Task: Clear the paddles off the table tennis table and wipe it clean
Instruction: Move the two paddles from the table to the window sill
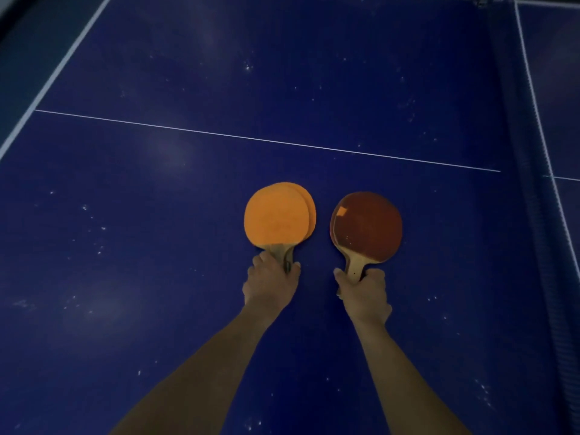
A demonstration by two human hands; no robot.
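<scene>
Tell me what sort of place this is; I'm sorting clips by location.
Probably a dim games room: a blue table tennis table with white lines, its net at right, and paddles held in the left hand and right hand.

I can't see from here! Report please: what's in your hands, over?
Left hand shut on stacked orange paddles. Right hand shut on dark red paddles. Blue table speckled, unwiped. Nothing blocking.

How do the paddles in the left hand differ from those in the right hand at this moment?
The left hand holds orange paddles; the right hand holds dark red paddles. The orange stack is fanned, a second blade edge showing on its right; the red stack sits more squarely, its lower blade peeking out on the left. Both are gripped by wooden handles, blades pointing away over the blue table.
</scene>
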